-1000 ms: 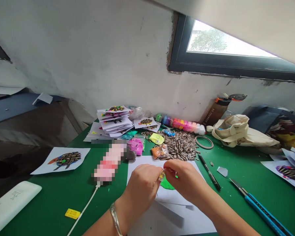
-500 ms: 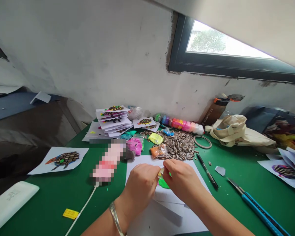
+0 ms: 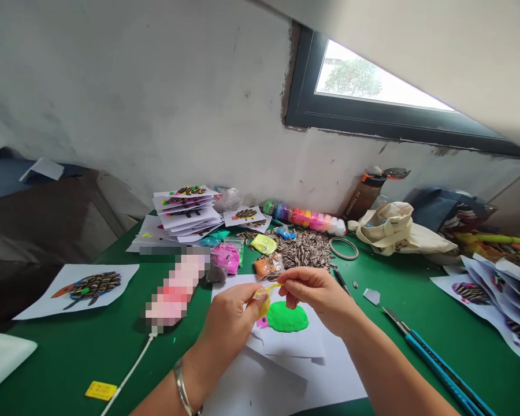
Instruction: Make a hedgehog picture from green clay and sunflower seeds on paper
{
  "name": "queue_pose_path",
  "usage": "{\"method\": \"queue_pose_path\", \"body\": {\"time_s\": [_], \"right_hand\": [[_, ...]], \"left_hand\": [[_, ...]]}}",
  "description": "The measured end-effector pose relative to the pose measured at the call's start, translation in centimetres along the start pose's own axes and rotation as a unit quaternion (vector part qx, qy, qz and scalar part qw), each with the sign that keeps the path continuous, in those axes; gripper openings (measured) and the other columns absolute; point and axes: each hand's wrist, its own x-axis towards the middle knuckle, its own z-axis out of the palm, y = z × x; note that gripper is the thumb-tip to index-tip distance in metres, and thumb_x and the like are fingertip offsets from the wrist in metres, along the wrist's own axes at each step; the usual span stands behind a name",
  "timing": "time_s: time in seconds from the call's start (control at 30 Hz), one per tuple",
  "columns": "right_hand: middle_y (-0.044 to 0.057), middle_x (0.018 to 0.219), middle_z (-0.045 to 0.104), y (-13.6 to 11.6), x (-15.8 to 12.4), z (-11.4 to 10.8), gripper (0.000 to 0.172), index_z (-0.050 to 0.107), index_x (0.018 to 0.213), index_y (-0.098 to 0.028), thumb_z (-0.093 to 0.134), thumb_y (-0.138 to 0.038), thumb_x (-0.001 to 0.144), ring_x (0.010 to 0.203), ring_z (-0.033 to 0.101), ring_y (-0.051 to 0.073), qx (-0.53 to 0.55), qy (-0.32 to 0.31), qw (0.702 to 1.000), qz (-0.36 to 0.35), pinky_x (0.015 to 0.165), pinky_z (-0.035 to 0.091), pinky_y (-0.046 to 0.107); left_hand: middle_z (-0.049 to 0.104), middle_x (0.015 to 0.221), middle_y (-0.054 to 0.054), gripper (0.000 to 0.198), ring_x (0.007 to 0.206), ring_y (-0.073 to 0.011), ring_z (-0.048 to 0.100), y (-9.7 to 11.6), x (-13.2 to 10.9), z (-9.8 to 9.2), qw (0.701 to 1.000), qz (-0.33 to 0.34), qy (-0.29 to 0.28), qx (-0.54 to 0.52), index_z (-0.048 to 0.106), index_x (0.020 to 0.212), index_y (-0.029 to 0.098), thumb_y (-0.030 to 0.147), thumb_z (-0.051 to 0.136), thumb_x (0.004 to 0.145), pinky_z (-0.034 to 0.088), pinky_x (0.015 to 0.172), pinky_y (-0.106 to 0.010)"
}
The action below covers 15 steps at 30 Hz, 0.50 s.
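Note:
My left hand [image 3: 229, 329] and my right hand [image 3: 316, 294] hover above a white paper sheet [image 3: 286, 346], pinching a piece of yellow modelling clay [image 3: 263, 300] between them. The clay stretches into a thin strand from my right fingers to a lump at my left fingertips. Just below lies a flat green clay patch [image 3: 287, 316] stuck on the paper, with a small pink clay bit [image 3: 262, 322] beside it. Neither hand touches the green patch. Beyond my hands lies a heap of striped sunflower seeds [image 3: 299, 248].
Small bags of coloured clay [image 3: 226, 257] edge the seeds. Seed-decorated paper pictures [image 3: 86, 289] and a card stack [image 3: 186, 214] lie on the green mat [image 3: 69, 358]. To the right are a blue craft knife [image 3: 437, 364] and a black pen [image 3: 342, 283]. A pixelated object [image 3: 173, 289] sits left.
My hands have risen and drawn apart, stretching the yellow clay into a strand. The green patch now shows fully. The view has shifted, so everything on the table appears further left.

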Motion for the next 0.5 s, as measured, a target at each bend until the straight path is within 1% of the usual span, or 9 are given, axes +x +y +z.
{"method": "queue_pose_path", "body": {"time_s": [0.13, 0.23, 0.3, 0.4, 0.43, 0.5], "right_hand": [[0.004, 0.071, 0.069, -0.12, 0.09, -0.10, 0.026, 0.071, 0.084, -0.014, 0.073, -0.040, 0.077, 0.058, 0.060, 0.011, 0.050, -0.006, 0.999, -0.004, 0.057, 0.047, 0.024], [0.004, 0.074, 0.070, -0.29, -0.01, -0.16, 0.027, 0.071, 0.087, -0.015, 0.077, -0.037, 0.074, 0.061, 0.061, 0.011, 0.045, -0.019, 0.999, -0.004, 0.061, 0.048, 0.024], [0.005, 0.076, 0.070, -0.33, -0.10, -0.21, 0.027, 0.070, 0.089, -0.015, 0.077, -0.036, 0.072, 0.062, 0.061, 0.011, 0.021, -0.025, 0.999, -0.007, 0.062, 0.049, 0.025], [0.004, 0.076, 0.069, -0.20, -0.20, -0.26, 0.023, 0.068, 0.088, -0.016, 0.068, -0.038, 0.079, 0.060, 0.060, 0.012, -0.078, -0.007, 0.996, -0.039, 0.059, 0.047, 0.025], [0.004, 0.075, 0.068, -0.14, -0.22, -0.24, 0.021, 0.067, 0.086, -0.017, 0.063, -0.037, 0.082, 0.059, 0.059, 0.012, -0.129, 0.007, 0.990, -0.054, 0.057, 0.046, 0.025], [0.002, 0.070, 0.065, -0.05, -0.25, -0.12, 0.019, 0.065, 0.080, -0.018, 0.057, -0.034, 0.086, 0.057, 0.056, 0.011, -0.238, 0.035, 0.968, -0.076, 0.054, 0.042, 0.024]], "left_hand": [[0.070, 0.077, 0.002, 0.024, 0.071, -0.0141, 0.060, 0.02, 0.04, -0.03, 0.997, -0.037, -0.014, -0.068, 0.072, 0.085, 0.023, 0.035, 0.052, 0.090, 0.041, 0.063, -0.022], [0.070, 0.077, 0.002, 0.025, 0.071, -0.0142, 0.059, -0.04, 0.06, 0.05, 0.995, -0.041, -0.025, -0.091, 0.073, 0.086, 0.023, 0.038, 0.053, 0.089, 0.041, 0.063, -0.022], [0.069, 0.076, 0.002, 0.025, 0.070, -0.0142, 0.058, -0.04, 0.05, 0.10, 0.995, -0.038, -0.028, -0.093, 0.073, 0.085, 0.023, 0.039, 0.053, 0.089, 0.040, 0.063, -0.022], [0.067, 0.074, 0.002, 0.025, 0.069, -0.0139, 0.057, 0.06, 0.00, 0.14, 0.995, -0.035, -0.030, -0.088, 0.072, 0.085, 0.023, 0.038, 0.052, 0.090, 0.039, 0.062, -0.022], [0.067, 0.073, 0.002, 0.025, 0.068, -0.0138, 0.057, 0.10, -0.02, 0.14, 0.995, -0.033, -0.030, -0.086, 0.072, 0.084, 0.022, 0.037, 0.052, 0.090, 0.039, 0.062, -0.022], [0.066, 0.072, 0.002, 0.026, 0.067, -0.0137, 0.056, 0.18, -0.05, 0.14, 0.996, -0.030, -0.029, -0.080, 0.071, 0.081, 0.021, 0.037, 0.052, 0.090, 0.038, 0.061, -0.022]]}}
